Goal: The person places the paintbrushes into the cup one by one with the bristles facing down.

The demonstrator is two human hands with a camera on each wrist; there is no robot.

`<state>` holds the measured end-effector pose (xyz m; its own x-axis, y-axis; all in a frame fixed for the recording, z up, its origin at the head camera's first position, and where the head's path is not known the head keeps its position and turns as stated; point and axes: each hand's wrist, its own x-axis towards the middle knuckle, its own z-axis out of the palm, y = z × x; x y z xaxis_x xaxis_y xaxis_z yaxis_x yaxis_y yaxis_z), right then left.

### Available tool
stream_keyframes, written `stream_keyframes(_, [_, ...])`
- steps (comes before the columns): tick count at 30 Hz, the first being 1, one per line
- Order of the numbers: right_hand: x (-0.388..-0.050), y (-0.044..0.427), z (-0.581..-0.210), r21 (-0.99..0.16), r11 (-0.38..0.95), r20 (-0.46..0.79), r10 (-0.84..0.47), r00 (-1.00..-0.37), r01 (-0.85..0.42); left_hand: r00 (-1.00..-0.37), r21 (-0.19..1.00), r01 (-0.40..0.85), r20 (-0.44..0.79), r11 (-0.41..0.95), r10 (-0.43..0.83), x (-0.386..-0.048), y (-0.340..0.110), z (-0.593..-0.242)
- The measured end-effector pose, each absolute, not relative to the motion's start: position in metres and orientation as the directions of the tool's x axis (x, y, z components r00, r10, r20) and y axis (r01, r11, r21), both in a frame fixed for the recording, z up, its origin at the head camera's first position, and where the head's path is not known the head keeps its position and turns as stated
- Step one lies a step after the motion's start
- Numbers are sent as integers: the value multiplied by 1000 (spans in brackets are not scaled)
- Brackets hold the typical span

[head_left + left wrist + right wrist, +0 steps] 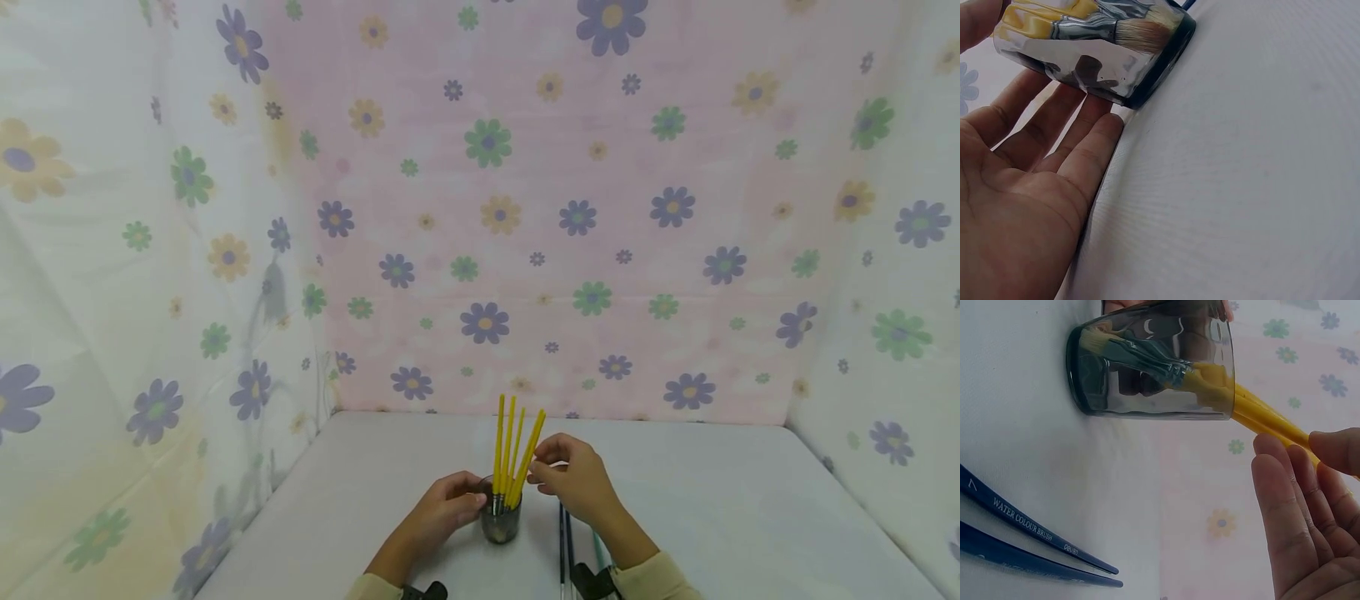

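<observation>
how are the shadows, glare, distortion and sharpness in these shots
Head: soft shadows on the left curtain; left wrist: dark and pale reflections on the glass; right wrist: curved glints on the glass, yellow handles warped through it, lettering on one blue brush legible.

Screened-off tabletop work nook, flower-printed sheeting (540,237) on three sides, plain white table (712,500) in between

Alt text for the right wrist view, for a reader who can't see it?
The right hand pinches yellow brush handles slanting out of a glass, bristles at its base. Two dark blue brushes lie on the white table nearby, with a flowered backdrop beyond.
</observation>
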<state>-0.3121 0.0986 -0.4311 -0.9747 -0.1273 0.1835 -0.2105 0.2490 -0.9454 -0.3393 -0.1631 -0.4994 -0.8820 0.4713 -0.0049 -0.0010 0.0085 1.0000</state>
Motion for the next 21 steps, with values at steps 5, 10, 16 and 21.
stream_keyframes(5, [-314,100,-432,-937,279,183,-116,-976,-209,-893,998,26,-1,54,450,-341,-164,-501])
stream_keyframes(10, [-316,107,-434,-930,311,174,-103,-979,-197,-889,998,37,8,54,459,-340,-163,-503])
stream_keyframes(16, [-315,120,-437,-911,377,135,-115,-984,-169,-869,998,-41,-12,-48,494,-342,-162,-506])
stream_keyframes(21, [-313,133,-438,-885,448,78,-121,-990,-125,-870,997,-46,-10,-60,493,-342,-161,-506])
